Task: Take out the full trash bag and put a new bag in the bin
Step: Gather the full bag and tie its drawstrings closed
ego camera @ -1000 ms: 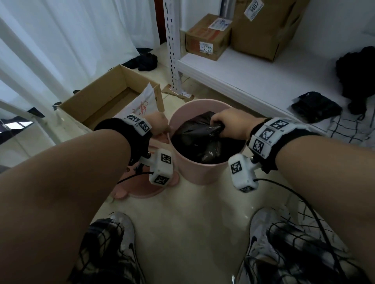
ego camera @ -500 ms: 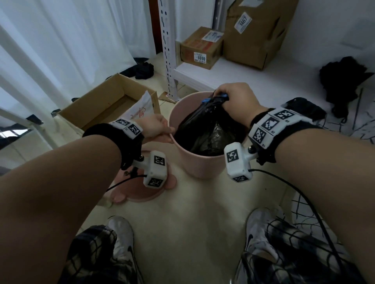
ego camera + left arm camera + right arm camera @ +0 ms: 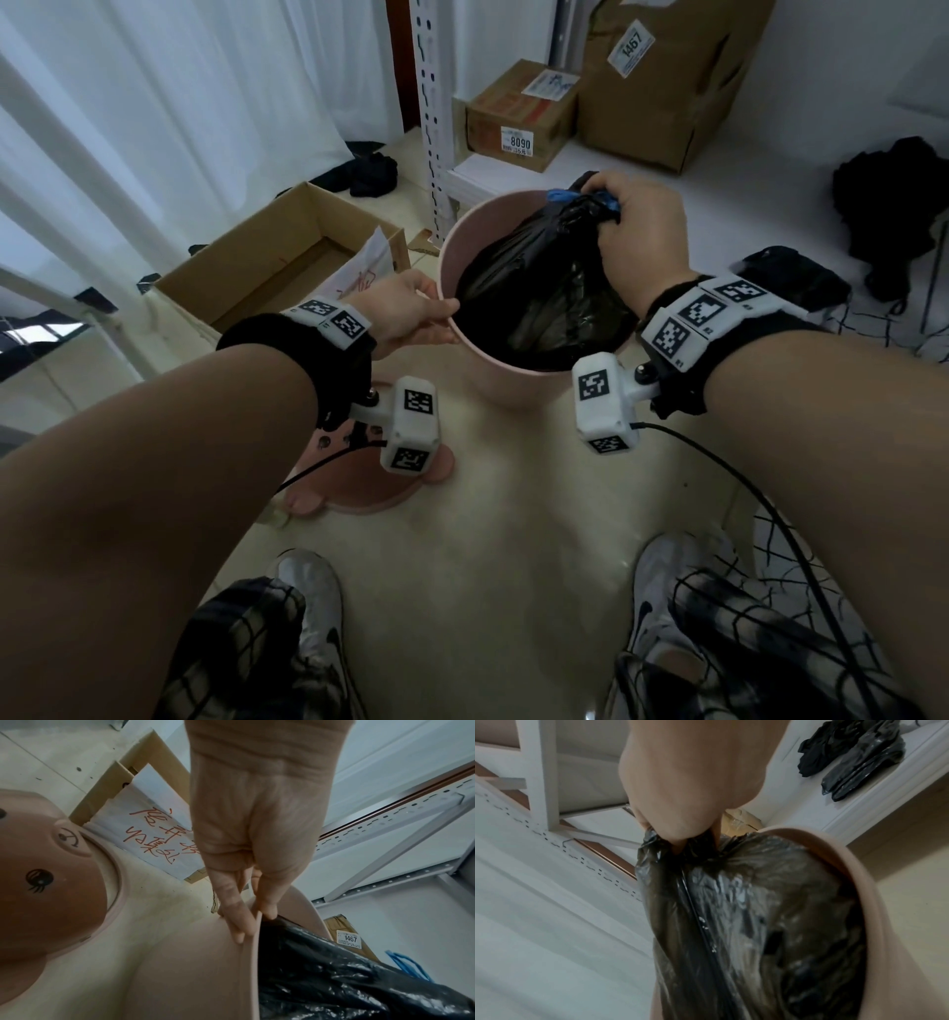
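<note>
lift | our right hand (image 3: 637, 231) fists the bag (image 3: 539, 288) neck — bag hangs straight below, inside bin (image 3: 506, 383) | left hand (image 3: 405, 313) pinches rim

**Clutter around the floor and shelf**

An open cardboard box (image 3: 267, 267) is sitting on the floor by white curtains (image 3: 154, 103). Boxes labelled 8090 (image 3: 518, 115) and 1467 (image 3: 662, 77) are resting on a white shelf (image 3: 744, 205), near dark clothing (image 3: 893, 205).

Black trash bag (image 3: 539, 288) – full, glossy, crinkled, neck bunched w/ blue drawstring (image 3: 560, 196) at top, lower part inside the bin, top above the rim. Pink bin (image 3: 506, 383) – round, plastic, upright on floor, lid off.
</note>
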Tool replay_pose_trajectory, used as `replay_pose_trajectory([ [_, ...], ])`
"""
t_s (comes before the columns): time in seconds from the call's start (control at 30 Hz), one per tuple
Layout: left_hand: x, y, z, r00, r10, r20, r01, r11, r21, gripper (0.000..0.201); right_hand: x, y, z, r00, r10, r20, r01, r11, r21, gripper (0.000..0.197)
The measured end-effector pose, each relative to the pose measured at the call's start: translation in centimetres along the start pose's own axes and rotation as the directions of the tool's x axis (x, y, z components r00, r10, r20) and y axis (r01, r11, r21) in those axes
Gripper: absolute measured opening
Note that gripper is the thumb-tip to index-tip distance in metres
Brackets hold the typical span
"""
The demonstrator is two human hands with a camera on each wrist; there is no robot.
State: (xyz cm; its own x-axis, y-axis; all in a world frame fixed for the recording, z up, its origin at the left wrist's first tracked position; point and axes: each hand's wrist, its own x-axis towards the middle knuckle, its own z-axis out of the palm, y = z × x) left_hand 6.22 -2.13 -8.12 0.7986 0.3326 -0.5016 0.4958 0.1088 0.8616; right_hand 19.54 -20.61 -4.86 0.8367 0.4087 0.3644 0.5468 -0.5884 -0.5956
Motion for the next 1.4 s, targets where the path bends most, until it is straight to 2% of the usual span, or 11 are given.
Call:
replay_pose_trajectory([
  [0.2,0.4,0.0,1.2,0.999,-0.011,0.047,0.008,0.998,0.054,0.019,0.0,-0.9,0.5,0.997,-0.054,0.055,0.057,0.998,-0.038,0.04],
  [0.47,0.8,-0.6,1.0,1.0,0.008,-0.017,-0.006,0.987,0.163,0.03,0.0,-0.8,0.6,0.992,-0.067,0.111,0.072,0.997,-0.037,0.043],
  [0.73,-0.3,-1.1,0.4,0.994,-0.056,-0.095,0.082,0.951,0.298,0.029,0.2,-2.0,-0.1,0.995,-0.072,0.063,0.071,0.997,0.016,0.044],
  [0.9,-0.4,-1.5,0.0,0.984,-0.086,-0.158,0.148,0.887,0.438,0.024,0.3,-4.1,-0.4,1.0,-0.028,0.009,0.026,0.993,0.116,0.043],
  [0.97,-1.0,-1.3,-0.1,0.988,-0.078,-0.134,0.136,0.85,0.51,0.028,0.7,-4.8,-0.5,1.0,-0.031,-0.001,0.03,0.989,0.145,0.047],
  [1.03,-1.4,-0.3,-0.2,0.99,0.028,-0.139,0.072,0.746,0.662,0.028,1.3,-5.2,-0.6,0.999,-0.046,0.021,0.043,0.99,0.133,0.044],
  [1.07,-1.7,0.8,-0.5,0.98,0.132,-0.147,-0.001,0.746,0.666,0.038,1.6,-5.6,-0.7,0.998,-0.056,0.034,0.051,0.99,0.133,0.04],
  [1.17,-2.8,5.1,-1.2,0.912,0.407,-0.058,-0.321,0.793,0.517,0.085,2.6,-7.4,-1.0,0.992,-0.111,0.063,0.1,0.981,0.165,0.032],
  [1.27,-4.2,8.5,-1.5,0.857,0.511,0.073,-0.495,0.772,0.399,0.117,3.2,-10.9,-1.8,0.964,-0.239,0.115,0.216,0.959,0.186,0.041],
  [1.33,-4.9,9.8,-1.2,0.822,0.565,0.074,-0.568,0.804,0.177,0.111,3.7,-13.0,-2.7,0.939,-0.304,0.162,0.273,0.943,0.19,0.043],
  [1.4,-5.9,11.0,-2.0,0.783,0.622,-0.021,-0.62,0.783,0.056,0.077,4.3,-15.2,-3.4,0.926,-0.342,0.159,0.305,0.927,0.217,0.042],
])
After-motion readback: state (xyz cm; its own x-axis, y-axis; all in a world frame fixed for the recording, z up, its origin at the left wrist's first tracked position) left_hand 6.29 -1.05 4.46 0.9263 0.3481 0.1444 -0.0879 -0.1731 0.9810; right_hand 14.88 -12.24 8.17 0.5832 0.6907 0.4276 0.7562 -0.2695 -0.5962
